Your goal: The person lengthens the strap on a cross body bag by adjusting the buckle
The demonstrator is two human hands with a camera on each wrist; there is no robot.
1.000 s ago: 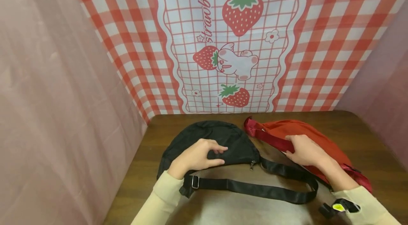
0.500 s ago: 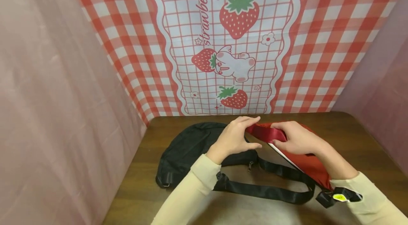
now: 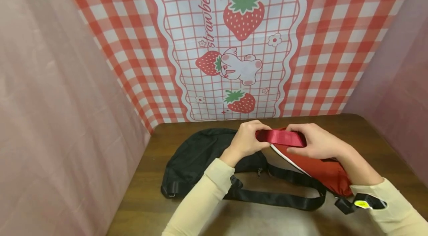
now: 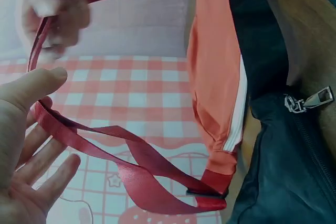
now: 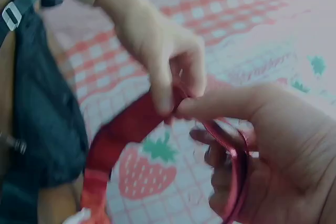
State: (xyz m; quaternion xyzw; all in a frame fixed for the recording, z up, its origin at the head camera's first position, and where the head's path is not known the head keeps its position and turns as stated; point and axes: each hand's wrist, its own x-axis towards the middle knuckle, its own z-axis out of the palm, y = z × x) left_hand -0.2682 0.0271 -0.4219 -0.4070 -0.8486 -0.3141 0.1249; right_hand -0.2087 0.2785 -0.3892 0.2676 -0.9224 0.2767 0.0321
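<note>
A dark red strap [image 3: 285,138] arches above the table, raised off a red half-moon bag [image 3: 329,173] with a white zip. My left hand [image 3: 246,138] grips the strap's left part between thumb and fingers. Farther right, my right hand [image 3: 314,141] holds the same strap, thumb below and fingers above. The left wrist view shows the strap [image 4: 152,187] looping down to a dark slider at the bag's end. In the right wrist view, my left hand [image 5: 163,56] pinches the strap close to my right thumb. A black half-moon bag [image 3: 194,161] lies partly behind my left forearm.
The black bag's webbing strap [image 3: 277,199] runs across the brown wooden table [image 3: 140,191] towards the red bag. Behind the table hangs a red-and-white checked cloth [image 3: 321,61] with strawberries. A pale pink curtain [image 3: 67,117] closes off the left side.
My left hand has moved right from over the black bag to the red strap and taken hold of it. My right hand has lifted the strap, and the red bag has shifted left.
</note>
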